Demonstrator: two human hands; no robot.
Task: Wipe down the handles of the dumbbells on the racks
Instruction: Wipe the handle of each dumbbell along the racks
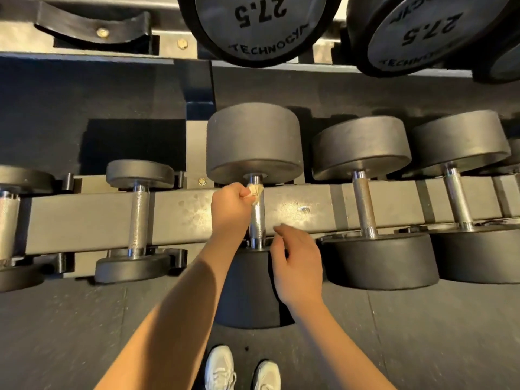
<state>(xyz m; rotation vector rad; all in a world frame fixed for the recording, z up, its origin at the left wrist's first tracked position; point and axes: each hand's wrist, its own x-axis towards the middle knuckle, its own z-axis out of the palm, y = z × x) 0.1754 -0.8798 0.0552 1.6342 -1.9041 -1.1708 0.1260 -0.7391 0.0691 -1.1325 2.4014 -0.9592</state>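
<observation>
A rack (180,209) holds a row of dumbbells. At the middle dumbbell (254,142), the right hand (298,266) hovers loosely curled, holding nothing, beside the handle's (257,218) near end. The left hand (229,208) pinches a small beige cloth (254,191), possibly paper, against the far end.

27.5 dumbbells (259,23): cut off by top edge. Leftmost dumbbell (8,209): cut off by left edge. Cloth (253,191): mostly hidden inside left hand (229,209). White shoes (221,370): cut off by bottom edge. Right hand (298,266): fingertips (281,229) blurred.
</observation>
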